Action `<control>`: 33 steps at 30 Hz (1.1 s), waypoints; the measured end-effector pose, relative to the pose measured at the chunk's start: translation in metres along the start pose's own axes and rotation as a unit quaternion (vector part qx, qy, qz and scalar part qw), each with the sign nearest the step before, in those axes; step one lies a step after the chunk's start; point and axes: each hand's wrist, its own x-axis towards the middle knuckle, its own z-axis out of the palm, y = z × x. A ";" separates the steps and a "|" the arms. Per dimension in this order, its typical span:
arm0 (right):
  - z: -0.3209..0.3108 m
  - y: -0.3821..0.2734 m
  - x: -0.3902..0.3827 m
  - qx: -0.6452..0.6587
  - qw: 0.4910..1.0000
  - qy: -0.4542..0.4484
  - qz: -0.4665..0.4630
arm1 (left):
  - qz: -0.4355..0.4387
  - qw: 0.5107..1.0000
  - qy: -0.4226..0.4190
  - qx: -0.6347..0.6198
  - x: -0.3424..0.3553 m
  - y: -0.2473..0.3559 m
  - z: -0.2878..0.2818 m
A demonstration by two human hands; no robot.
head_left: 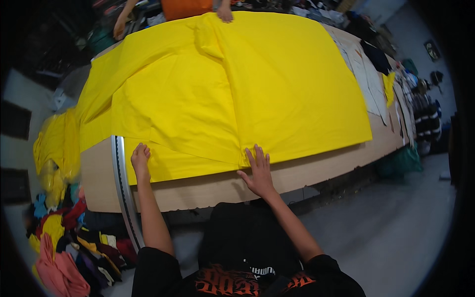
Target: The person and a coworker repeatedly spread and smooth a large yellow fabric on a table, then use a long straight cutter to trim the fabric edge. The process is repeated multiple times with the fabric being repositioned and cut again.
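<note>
A wide sheet of yellow fabric (302,94) lies over the table, with a raised fold running from its far edge to its near edge. My right hand (258,174) rests at the near edge beside the fold's lower end, open, fingers spread on the cloth. Over the fabric's near left corner, my left hand (141,159) has its fingers curled together. Whether any cloth is pinched in them is hidden. Just left of that hand, a long metal rail with a dark toothed strip (120,171) runs off the table's front.
Across the wooden table (321,157), a person in orange (187,7) has one hand (225,13) on the fabric's far edge. Pale cut pieces (363,74) lie at the right. Bagged yellow cloth (57,148) stands left, above a heap of mixed garments (79,247) on the floor.
</note>
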 end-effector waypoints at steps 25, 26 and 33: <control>0.025 0.018 -0.001 -0.132 0.983 -0.005 0.124 | 0.080 0.988 0.134 -0.010 0.114 -0.023 -0.122; 0.024 0.019 -0.001 -0.136 0.983 -0.010 0.121 | 0.083 0.981 0.141 0.105 0.126 -0.020 -0.123; 0.018 0.013 -0.001 -0.120 0.983 -0.024 0.140 | -0.056 0.977 0.123 0.164 0.204 -0.042 -0.160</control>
